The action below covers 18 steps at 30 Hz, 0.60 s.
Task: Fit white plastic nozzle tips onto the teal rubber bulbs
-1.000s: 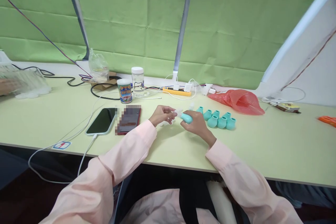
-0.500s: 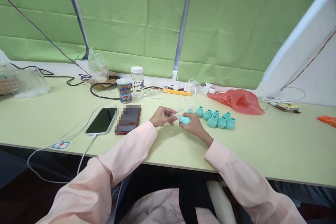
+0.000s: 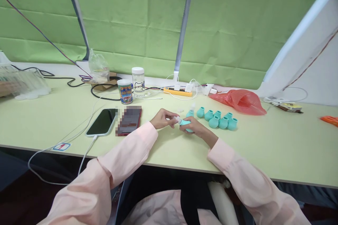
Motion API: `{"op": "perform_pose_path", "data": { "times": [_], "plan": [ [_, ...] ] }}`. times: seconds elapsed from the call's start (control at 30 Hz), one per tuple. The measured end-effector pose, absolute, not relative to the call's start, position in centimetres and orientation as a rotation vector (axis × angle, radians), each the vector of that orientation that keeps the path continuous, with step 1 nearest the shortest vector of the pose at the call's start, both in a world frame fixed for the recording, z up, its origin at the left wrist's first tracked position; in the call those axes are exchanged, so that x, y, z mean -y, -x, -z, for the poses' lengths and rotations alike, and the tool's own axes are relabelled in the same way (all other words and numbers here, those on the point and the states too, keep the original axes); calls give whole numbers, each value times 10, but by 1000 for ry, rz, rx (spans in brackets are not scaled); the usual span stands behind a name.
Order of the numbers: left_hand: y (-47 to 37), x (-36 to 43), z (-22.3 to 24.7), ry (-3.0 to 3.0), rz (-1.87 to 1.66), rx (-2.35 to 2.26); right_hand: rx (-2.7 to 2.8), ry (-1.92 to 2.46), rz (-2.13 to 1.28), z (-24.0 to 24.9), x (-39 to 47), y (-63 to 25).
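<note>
My right hand [image 3: 197, 128] is wrapped round a teal squeeze bulb [image 3: 186, 123], its neck pointing left. My left hand [image 3: 164, 118] pinches a small clear plastic tip [image 3: 177, 118] at the mouth of that bulb; whether the tip is seated in the neck I cannot tell. Just beyond my right hand a second teal bulb with a clear tip [image 3: 190, 112] stands upright. To the right are several teal bulbs [image 3: 218, 119] with open necks, standing in a loose group. A small clear piece [image 3: 180, 110] lies on the table behind my fingers.
On the left lie a phone [image 3: 102, 122] on a charging cable and a dark red-edged device [image 3: 129, 121]. Behind them stand a patterned cup [image 3: 125, 92] and a white-lidded jar [image 3: 138, 80]. A yellow power strip [image 3: 177, 92] and a red plastic bag [image 3: 239, 102] lie at the back.
My right hand has turned and dropped slightly, tilting the bulb downward to the right. The standing bulb with the clear tip shows more fully now. My left hand has barely moved.
</note>
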<state>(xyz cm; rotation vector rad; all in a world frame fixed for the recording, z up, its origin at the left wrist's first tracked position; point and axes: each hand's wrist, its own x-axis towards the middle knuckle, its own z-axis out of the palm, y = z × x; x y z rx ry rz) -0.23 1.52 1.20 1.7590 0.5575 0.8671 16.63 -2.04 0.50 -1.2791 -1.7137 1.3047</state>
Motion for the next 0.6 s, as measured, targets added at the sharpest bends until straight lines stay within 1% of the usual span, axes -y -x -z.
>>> {"op": "perform_pose_path", "data": {
  "times": [0.37,0.6],
  "plan": [
    [3,-14,-12,-1783,-806,-488,1543,1128,-1859,-3,19,-172],
    [5,-11,-16,-1807,-808,-446,1336,1006,-2117,0,20,-168]
  ]
}}
